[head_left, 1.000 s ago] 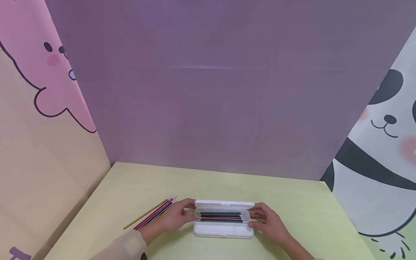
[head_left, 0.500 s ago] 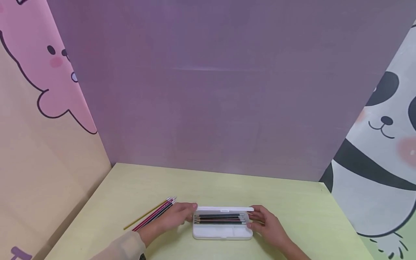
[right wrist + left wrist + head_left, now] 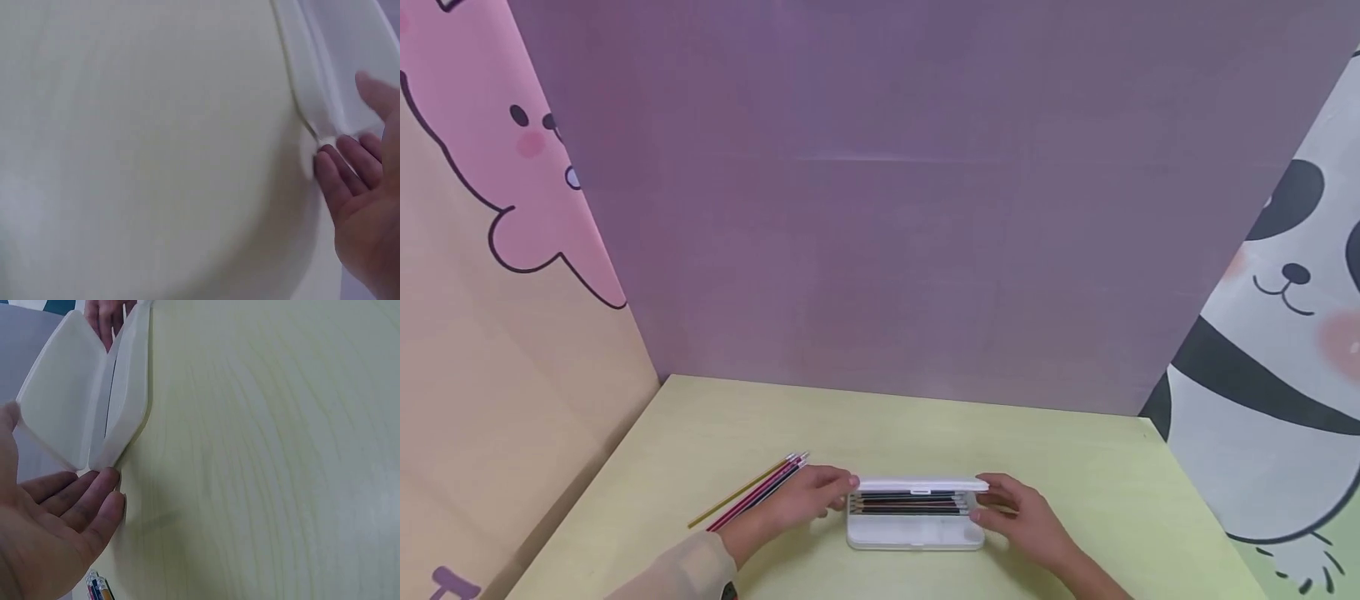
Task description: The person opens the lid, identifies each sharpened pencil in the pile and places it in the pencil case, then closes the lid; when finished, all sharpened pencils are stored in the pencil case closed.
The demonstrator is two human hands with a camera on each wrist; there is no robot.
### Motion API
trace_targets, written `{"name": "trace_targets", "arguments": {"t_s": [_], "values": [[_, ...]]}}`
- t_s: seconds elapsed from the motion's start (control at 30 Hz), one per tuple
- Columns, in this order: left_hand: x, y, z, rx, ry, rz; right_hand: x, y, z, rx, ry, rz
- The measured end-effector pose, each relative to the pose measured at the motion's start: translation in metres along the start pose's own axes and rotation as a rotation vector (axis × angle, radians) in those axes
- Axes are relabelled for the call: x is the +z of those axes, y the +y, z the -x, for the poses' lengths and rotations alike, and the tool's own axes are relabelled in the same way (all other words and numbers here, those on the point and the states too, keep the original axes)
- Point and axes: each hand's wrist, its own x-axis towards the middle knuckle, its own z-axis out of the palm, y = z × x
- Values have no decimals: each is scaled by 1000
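In the head view a white pencil case (image 3: 917, 535) lies lengthwise on the table, its lid (image 3: 925, 483) raised at an angle along the far side. Several dark pencils (image 3: 910, 505) lie inside it, side by side. At the left end my left hand (image 3: 801, 500) holds lid and case. The left wrist view shows its thumb at the lid's edge and its fingertips (image 3: 106, 481) at the end of the case. My right hand (image 3: 1026, 517) holds the right end, thumb near the front part and fingers at the lid's corner.
Several loose pencils (image 3: 752, 492), yellow, red and dark, lie on the table (image 3: 1060, 450) beside my left forearm. A purple-grey panel (image 3: 880, 250) stands along the far edge. Walls with cartoon animals flank both sides.
The lid has swung toward the near side, its front edge coming lower over the pencils. My left hand's fingertips have shifted on the lid's corner, while my right hand stays at its end.
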Motion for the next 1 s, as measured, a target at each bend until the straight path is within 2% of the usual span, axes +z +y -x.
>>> {"name": "trace_targets", "arguments": {"t_s": [0.1, 0.3, 0.43, 0.63, 0.77, 0.87, 1.0], "values": [[-2, -2, 0, 15, -20, -22, -10, -5, 2, -25, -68, 12], [-5, -4, 3, 60, -61, -85, -20, -7, 8, -57, -205, -50], [-5, -4, 5, 86, -75, -136, -19, -6, 11, -71, -235, -70], [-2, -8, 5, 96, -16, -350, -10, -9, 11, -73, -138, 20], [3, -9, 5, 101, 8, -451, -5, -12, 12, -47, -47, 203], [6, -9, 5, 96, 14, -510, -2, -11, 13, -33, -8, 328], [8, -6, 7, 92, 24, -539, 0, -7, 14, -30, -11, 359]]}}
